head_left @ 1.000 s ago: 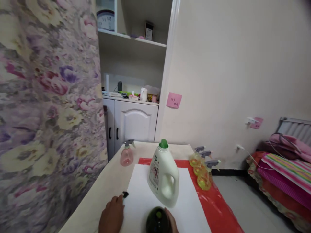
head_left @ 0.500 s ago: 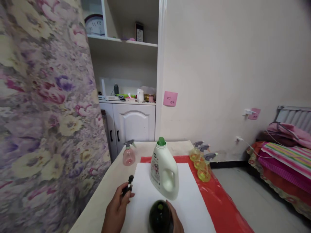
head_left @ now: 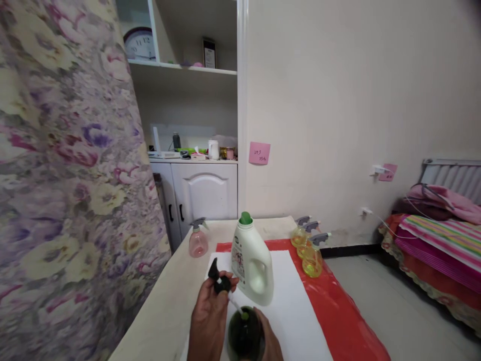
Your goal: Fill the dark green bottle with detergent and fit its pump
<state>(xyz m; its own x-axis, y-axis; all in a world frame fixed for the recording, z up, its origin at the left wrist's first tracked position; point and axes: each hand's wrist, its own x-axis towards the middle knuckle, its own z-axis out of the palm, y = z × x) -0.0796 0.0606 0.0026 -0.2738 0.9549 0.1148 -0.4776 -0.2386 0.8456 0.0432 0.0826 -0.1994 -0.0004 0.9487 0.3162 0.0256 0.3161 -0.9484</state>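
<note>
My left hand (head_left: 211, 313) grips a black pump head (head_left: 220, 281), its white tube slanting down to the mouth of a dark green bottle (head_left: 244, 337). Whether the tube's tip is inside the mouth or just at it, I cannot tell. Around the right side of that bottle my right hand (head_left: 268, 336) is closed. Just beyond stands a pale green detergent jug (head_left: 252, 265), upright, with a green piece in its uncapped-looking neck and a handle on its right.
White paper (head_left: 293, 301) lies over a red sheet (head_left: 338, 311) on the table. A pink spray bottle (head_left: 198, 243) stands at the back left, yellow spray bottles (head_left: 311, 261) at the back right. Behind are a cabinet (head_left: 205, 193) and a floral curtain (head_left: 75, 200).
My left hand has moved right and brought the pump head beside the dark green bottle, its tube now at the mouth. My right hand stays on the bottle. The view has shifted slightly.
</note>
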